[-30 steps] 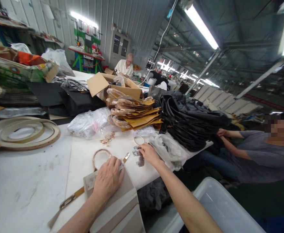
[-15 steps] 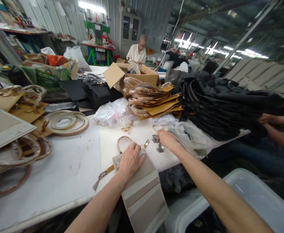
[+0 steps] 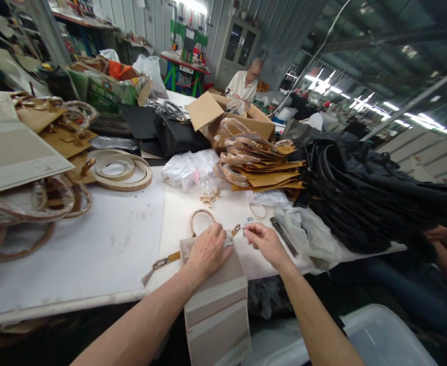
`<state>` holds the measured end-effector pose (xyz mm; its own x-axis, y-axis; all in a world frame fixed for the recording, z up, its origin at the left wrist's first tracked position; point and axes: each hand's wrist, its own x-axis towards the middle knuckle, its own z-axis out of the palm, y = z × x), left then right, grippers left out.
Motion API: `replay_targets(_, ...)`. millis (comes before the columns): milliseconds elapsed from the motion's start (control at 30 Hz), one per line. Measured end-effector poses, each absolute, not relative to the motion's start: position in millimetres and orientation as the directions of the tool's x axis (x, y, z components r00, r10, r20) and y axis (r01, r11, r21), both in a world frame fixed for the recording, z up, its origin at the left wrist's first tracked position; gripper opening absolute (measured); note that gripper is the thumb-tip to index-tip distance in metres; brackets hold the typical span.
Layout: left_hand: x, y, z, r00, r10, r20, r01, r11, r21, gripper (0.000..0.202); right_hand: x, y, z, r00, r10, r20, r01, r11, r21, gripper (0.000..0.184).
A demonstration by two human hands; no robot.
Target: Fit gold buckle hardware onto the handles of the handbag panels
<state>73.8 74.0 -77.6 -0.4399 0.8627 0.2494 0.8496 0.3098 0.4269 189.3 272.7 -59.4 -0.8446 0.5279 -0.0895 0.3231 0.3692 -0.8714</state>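
My left hand (image 3: 208, 249) lies over the top edge of a beige unfinished handbag (image 3: 217, 310), its fingers curled and gripping it. A round, wrapped handle (image 3: 202, 213) stands up beyond that edge. A brown strap with a metal buckle (image 3: 160, 263) sticks out on the left, and a second metal strap end (image 3: 236, 230) on the right. Just right of the bag, my right hand (image 3: 265, 245) pinches a small shiny metal plate (image 3: 244, 232) between thumb and fingertips. Other small plates lie partly hidden under this hand.
Gold-coloured fittings (image 3: 210, 197) lie beyond the bag. A dark flat bar (image 3: 284, 236) and a plastic bag (image 3: 310, 231) are at the right. Stacked brown bag pieces (image 3: 269, 175), a cardboard box (image 3: 254, 119) and black material (image 3: 368, 198) stand behind. A co-worker's hand (image 3: 442, 235) shows far right.
My right hand has moved left, closer to the bag, with a small metal plate pinched in it. My left hand stays on the handbag. The view has turned and tilted somewhat.
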Motion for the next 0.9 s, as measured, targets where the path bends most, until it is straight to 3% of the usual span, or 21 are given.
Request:
replay_targets(100,73.4,74.6,-77.2,-0.437,0.868,0.238,0.850,0.311,0.426,0.023,182.6,246.2,-65.7,-0.901,0.407,-0.154,0.284,0.282,-0.916,0.028)
replay_targets(300,72.0,75.1,-74.2,-0.424,0.876,0.229,0.856,0.305,0.417,0.020,174.2,241.3,-80.5,-0.907,0.369,-0.202,0.288,0.196,-0.937,0.027)
replay_targets(733,71.7,75.5,-73.7,-0.431,0.878,0.210,0.853,0.320,0.412,0.018,171.9,234.5,-93.7,-0.864,0.491,-0.105,0.314,0.364,-0.877,0.025)
replay_targets(900,72.5,75.3,-70.9,-0.424,0.882,0.207,0.856,0.315,0.410,0.017,168.8,230.7,-103.1,-0.828,0.543,-0.142,0.298,0.211,-0.931,0.033)
